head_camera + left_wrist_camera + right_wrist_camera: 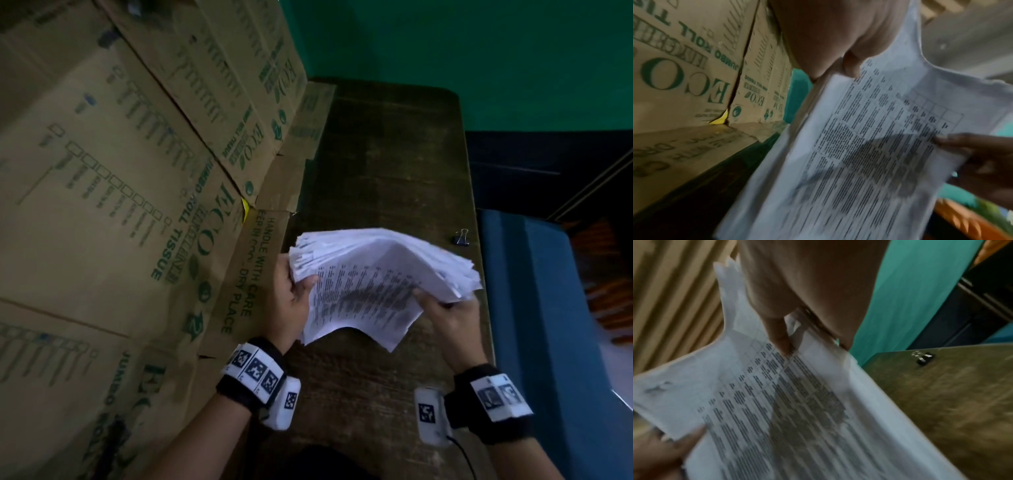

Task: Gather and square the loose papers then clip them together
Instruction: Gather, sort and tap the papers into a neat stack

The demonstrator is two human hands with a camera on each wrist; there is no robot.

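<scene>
A thick, uneven stack of printed papers (370, 284) is lifted off the dark wooden table (376, 164), its top sheets sagging toward me. My left hand (294, 298) grips the stack's left edge, thumb on top. At the right edge my right hand (445, 308) pinches the stack, thumb on the printed page. The left wrist view shows the papers (869, 154) under my left thumb (851, 65). In the right wrist view the papers (787, 410) are blurred, with my right thumb (779, 337) on them. A black binder clip (461, 237) (924, 359) lies on the table near its right edge, beyond the stack.
Large cardboard boxes (120, 171) printed "ECO" stand along the table's left side, with flaps lying on the table. A green wall (479, 51) is behind. A blue surface (534, 325) runs beside the table's right edge.
</scene>
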